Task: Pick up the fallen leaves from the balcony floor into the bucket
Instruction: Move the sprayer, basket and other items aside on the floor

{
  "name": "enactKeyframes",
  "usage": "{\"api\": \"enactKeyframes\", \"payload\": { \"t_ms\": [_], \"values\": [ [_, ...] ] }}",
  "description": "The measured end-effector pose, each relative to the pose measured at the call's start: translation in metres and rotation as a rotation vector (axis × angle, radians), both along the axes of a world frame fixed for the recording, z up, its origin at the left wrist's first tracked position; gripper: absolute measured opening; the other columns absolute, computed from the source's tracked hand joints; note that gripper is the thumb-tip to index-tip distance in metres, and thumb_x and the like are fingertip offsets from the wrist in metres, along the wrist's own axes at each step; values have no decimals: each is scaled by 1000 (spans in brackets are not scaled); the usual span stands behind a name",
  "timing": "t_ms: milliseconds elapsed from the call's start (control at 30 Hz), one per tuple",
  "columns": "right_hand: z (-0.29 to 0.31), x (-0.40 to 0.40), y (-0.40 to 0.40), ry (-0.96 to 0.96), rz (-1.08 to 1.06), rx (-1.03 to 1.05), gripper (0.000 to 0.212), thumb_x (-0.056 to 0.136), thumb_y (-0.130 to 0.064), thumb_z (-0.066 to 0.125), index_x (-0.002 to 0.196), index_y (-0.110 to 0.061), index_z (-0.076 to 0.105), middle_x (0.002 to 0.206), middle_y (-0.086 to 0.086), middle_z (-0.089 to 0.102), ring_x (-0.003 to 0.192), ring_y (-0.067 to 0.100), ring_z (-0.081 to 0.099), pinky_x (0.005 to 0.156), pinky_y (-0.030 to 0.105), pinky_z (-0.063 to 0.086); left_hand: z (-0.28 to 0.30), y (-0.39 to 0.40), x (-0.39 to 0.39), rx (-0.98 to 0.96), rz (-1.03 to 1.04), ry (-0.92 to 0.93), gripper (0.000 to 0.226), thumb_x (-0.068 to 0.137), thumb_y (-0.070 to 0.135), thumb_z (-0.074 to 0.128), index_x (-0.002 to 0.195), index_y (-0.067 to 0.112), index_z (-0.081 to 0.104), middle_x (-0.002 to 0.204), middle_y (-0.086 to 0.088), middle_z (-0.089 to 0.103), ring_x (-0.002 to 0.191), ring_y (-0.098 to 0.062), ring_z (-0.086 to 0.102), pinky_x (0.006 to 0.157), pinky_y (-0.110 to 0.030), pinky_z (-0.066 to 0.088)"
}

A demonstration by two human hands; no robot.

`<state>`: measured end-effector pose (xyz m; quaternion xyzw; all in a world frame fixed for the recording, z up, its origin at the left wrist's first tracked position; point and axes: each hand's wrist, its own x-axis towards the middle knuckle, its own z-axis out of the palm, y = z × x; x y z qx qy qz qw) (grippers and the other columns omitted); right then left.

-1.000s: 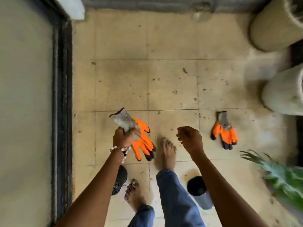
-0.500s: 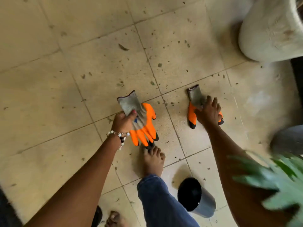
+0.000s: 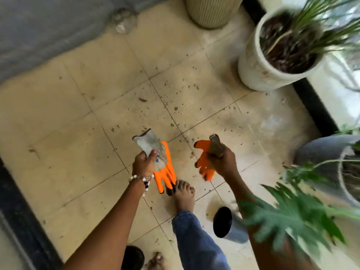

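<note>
1. Tiled and dusty, the balcony floor (image 3: 64, 145) filled most of our view, with small brown leaf scraps (image 3: 176, 108) scattered over the middle tiles, none yet gathered.
2. Around its far and right edges stood a white planter (image 3: 259, 73), a ribbed beige pot (image 3: 212, 12) and a grey pot (image 3: 319, 152), well apart from our hands.
3. We saw the dark bucket (image 3: 224, 223) on the tiles beside our right leg, its mouth tipped toward us and partly hidden by a green leaf; whether it held anything we could not tell.
4. Half a second earlier our right hand (image 3: 224, 162) had pressed on the second glove (image 3: 204, 160) where it lay on the floor; now that glove was off the tiles, our fingers curled round its grey cuff.
5. Our left hand (image 3: 143, 162) still pinched the first orange glove (image 3: 161, 164) by its cuff, orange fingers hanging down toward our bare toes.
6. With both gloves in hand, we judged that putting them on came next, before any leaf went into the bucket.
</note>
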<state>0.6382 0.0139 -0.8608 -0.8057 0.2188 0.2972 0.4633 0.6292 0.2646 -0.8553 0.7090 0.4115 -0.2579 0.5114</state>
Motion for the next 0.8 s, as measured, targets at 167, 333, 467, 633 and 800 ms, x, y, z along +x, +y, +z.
{"api": "enactKeyframes", "payload": {
  "t_ms": [167,333,467,633,800],
  "values": [
    [157,-24,23,-168,-160,225,41,77,-28,64,97,7,65,70,15,67,53,21,58,52,37,49,145,-2,-12,64,-168,-127,47,88,44,57,97,0,69,98,-24,69,94,-35,64,71,-31,40],
    [335,-89,23,-276,-73,225,31,71,-41,79,84,-15,69,71,14,68,55,26,56,50,44,48,310,-10,-52,90,-326,-279,31,100,30,51,111,6,66,101,-15,68,90,-27,61,70,-29,39],
    [473,-164,-1,-366,-59,437,10,80,-17,78,81,-22,68,71,0,67,62,17,60,52,29,51,433,-47,-99,-26,-429,-329,33,101,31,48,115,6,64,103,-11,67,94,-23,62,81,-32,47],
    [554,-274,-50,-436,-216,440,19,82,-10,75,97,-14,66,85,-7,67,79,8,61,71,26,50,558,-136,-181,-228,-682,-248,50,101,42,36,73,8,60,73,-4,60,65,-7,55,47,-9,36],
    [582,-390,-134,-555,-539,242,42,71,-19,84,108,-18,65,103,-3,71,91,8,65,83,33,53,591,-241,-265,-403,-935,-99,105,59,93,50,130,16,60,130,-8,61,118,-27,59,103,-41,46]
  ]
}}
